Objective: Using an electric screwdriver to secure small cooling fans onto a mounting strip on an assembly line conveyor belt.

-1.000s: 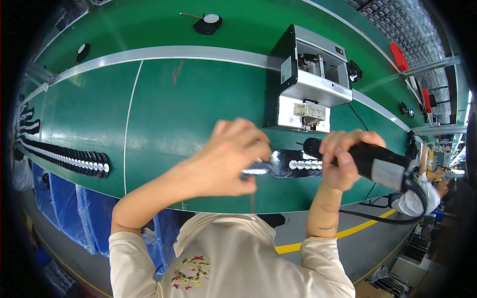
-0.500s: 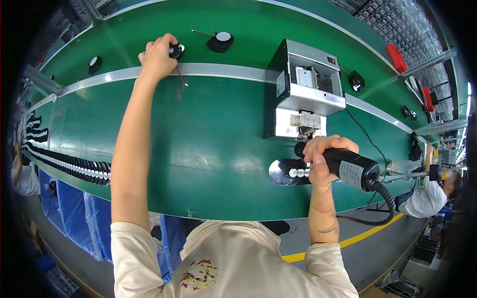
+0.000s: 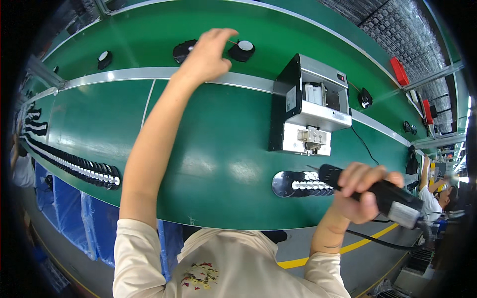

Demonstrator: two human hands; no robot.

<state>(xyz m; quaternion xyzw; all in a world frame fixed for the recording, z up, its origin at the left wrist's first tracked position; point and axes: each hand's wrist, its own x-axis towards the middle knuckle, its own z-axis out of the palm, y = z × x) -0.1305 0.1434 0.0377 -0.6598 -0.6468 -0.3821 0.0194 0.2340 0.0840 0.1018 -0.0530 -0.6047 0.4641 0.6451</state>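
Observation:
My left hand reaches over the far green strip with finger and thumb apart and nothing held. Close to its fingertips lies a black part with a white disc and a thin wire. Another black part lies just left of the hand, partly covered by it. In my right hand is a black electric screwdriver, slightly blurred, its tip pointing left. Beyond that tip stands a silver and black screw feeder. A row of overlapping black parts with white centres lies below the feeder.
A long row of similar black parts runs along the left front edge. More black parts lie on the far strip, at left and right. A metal rail crosses the bench. A co-worker is at right.
My left hand has let go of a black part, which now lies on the far strip, and moved right toward another. My right hand has carried the screwdriver right, away from the feeder.

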